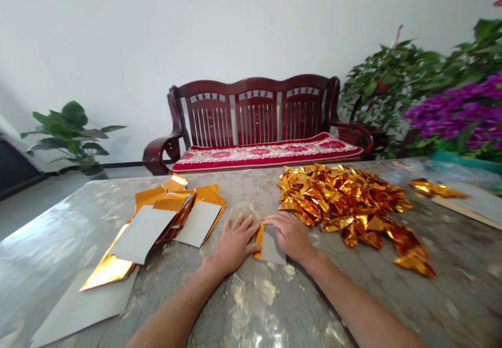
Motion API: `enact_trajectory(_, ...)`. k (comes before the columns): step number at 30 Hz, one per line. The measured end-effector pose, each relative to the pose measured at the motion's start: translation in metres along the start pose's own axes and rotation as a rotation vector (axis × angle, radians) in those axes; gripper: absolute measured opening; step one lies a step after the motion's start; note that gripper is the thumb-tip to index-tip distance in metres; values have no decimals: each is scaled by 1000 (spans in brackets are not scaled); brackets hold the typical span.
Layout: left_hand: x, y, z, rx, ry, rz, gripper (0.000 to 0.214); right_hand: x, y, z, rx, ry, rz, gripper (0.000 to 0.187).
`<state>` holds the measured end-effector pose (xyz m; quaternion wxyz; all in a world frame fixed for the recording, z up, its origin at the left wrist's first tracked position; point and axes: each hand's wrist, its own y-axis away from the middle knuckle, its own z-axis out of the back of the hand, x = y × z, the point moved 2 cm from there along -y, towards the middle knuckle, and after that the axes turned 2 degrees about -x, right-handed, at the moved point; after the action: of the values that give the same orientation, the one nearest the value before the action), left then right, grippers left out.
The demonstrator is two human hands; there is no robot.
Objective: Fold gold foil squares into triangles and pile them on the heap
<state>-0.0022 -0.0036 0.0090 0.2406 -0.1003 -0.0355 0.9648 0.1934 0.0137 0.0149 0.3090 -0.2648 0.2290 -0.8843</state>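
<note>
Watching through the head camera, I saw the left hand point(234, 244) and the right hand point(291, 237) lying flat and open, palms down, with neither closed on anything. Between them was a gold foil strip point(259, 239), running along one edge of a small grey card point(273, 247). The right hand lay partly on the card, and the left hand was just beside the strip. Both rested on the worktop point(251, 306), which had a mottled, glossy surface. To the right, close to the right hand, spread a heap of folded foil point(341, 201), with a loose foil piece point(437, 188) farther out. To the left sat a stack of foil and card point(176, 209), and nearer the front edge lay a foil sheet point(107, 270) on a large grey card point(78, 303). Beyond the worktop stood a wooden bench point(254, 112). The foil looked thin, so I judged that a dragged palm could crease or tear the strip. A careless sweep of the right arm could scatter the heap, and a knock could push the large card over the edge.
</note>
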Motion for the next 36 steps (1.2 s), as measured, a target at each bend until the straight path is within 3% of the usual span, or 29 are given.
enact_trajectory(5,0,1,7,-180,68,9,33,0,1,-5,190,31,83,41)
enact_trajectory(9,-13,10,16,-323,57,6,17,8,0,-1,221,132,32,30)
enact_trajectory(14,-24,15,17,-294,-6,31,19,14,-1,3,212,221,-11,25)
enact_trajectory(20,-15,6,10,-242,23,95,14,13,-1,7,147,230,-9,21)
enact_trajectory(28,-11,6,10,-263,100,138,11,16,-1,9,151,222,120,15)
enact_trajectory(33,-6,4,7,-282,125,159,24,14,0,7,163,245,97,16)
enact_trajectory(36,-8,9,9,-370,123,122,26,14,0,7,168,260,83,15)
